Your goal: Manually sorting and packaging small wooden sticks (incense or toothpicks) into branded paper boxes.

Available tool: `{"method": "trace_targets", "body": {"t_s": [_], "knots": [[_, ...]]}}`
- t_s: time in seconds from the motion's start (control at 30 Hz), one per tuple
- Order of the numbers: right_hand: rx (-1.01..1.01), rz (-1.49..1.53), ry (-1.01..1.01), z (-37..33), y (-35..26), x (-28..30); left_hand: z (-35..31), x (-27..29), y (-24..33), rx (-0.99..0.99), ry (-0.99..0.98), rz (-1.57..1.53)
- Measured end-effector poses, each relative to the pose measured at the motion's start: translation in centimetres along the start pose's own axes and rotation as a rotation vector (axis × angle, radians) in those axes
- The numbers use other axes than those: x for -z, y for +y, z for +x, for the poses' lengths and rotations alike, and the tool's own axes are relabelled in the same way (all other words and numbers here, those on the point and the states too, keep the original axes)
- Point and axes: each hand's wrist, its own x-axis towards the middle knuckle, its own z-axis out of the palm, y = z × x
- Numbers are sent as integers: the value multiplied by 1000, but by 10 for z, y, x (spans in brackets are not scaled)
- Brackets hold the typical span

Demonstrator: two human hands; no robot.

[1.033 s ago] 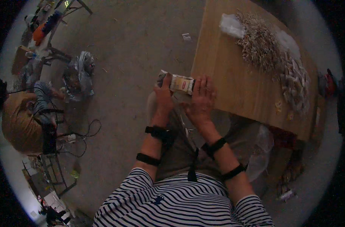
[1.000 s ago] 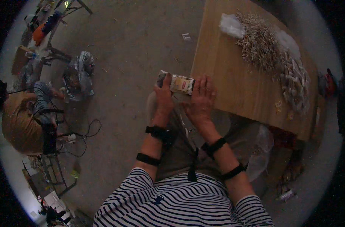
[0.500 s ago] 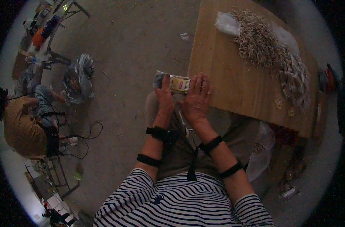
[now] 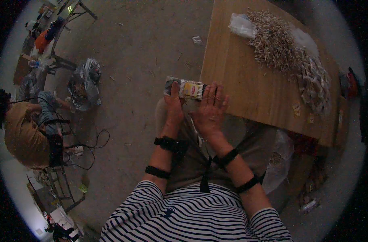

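Packet [image 4: 192, 89]: small, flat, pale sticks in a row beneath a yellow label; held over the knees, just beside the bench's left edge. Likely light; likely stiff along the sticks, softer in the wrapping, the film perhaps slippery. Sticks probably easy to snap or skew under a hard squeeze. Best taken by both ends, thumb flat on top, with even pressure and no twisting.

Left hand [image 4: 174, 107]: closed on the packet's left end, thumb laid across the top; fingers beneath hidden. Right hand [image 4: 210, 111]: fingers straight and nearly together, flat at the packet's right end; not wrapped around it; firmness of contact impossible to tell.

Trousers [image 4: 256, 155]: brown, below both forearms. Clear sack [image 4: 278, 167]: beside the right knee, below the bench.

Bench [image 4: 236, 72]: wooden, to the right; near corner edge close to the right fingers, the chief obstacle to moving rightward. Yellow scraps [image 4: 297, 109]: two, near its front edge. Wrapped bundles [image 4: 315, 82]: piled, far right. Heap of sticks [image 4: 274, 42]: loose, farther back. Clear bag [image 4: 242, 26]: against the heap's left side.

Farther off, left, well apart: grey sack [image 4: 85, 82], black cord [image 4: 97, 141], seated co-worker [image 4: 27, 129].
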Motion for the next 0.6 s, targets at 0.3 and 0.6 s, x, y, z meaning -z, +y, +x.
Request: {"method": "trace_targets", "body": {"t_s": [0.3, 0.6], "knots": [[5, -3, -64, 2, -10, 5, 11, 2, -4, 150, 82, 4], [202, 159, 9, -2, 42, 8, -12, -5, 10, -429, 112, 595]]}}
